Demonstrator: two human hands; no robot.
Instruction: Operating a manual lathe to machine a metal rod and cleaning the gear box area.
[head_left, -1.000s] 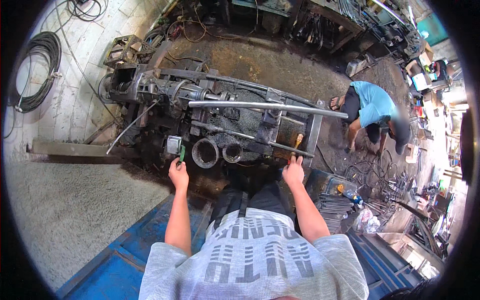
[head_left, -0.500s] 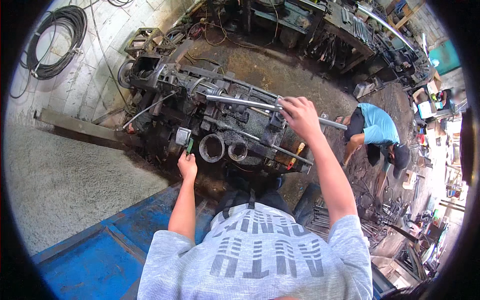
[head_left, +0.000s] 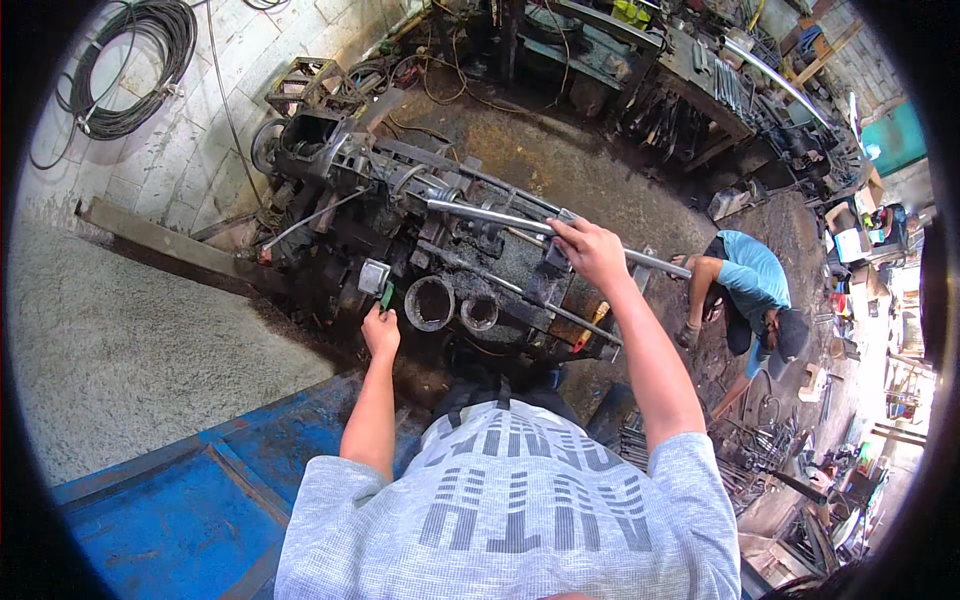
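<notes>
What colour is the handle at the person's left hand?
Green. The handle at the left hand shows in the head view, the only one here.

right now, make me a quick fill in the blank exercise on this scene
The left hand is at a handle coloured ____.
The long metal rod is under the right hand, not the ____ one.
Of the two round rings, the one nearer the left hand is the ____ in size.
The co-worker's shirt is light ____.

Missing words: green; left; larger; blue.

Smooth glossy metal rod (head_left: 495, 217), dull metal machine (head_left: 432, 235), rough matt concrete surface (head_left: 150, 360), matt cloth shirt (head_left: 510, 490)
</notes>
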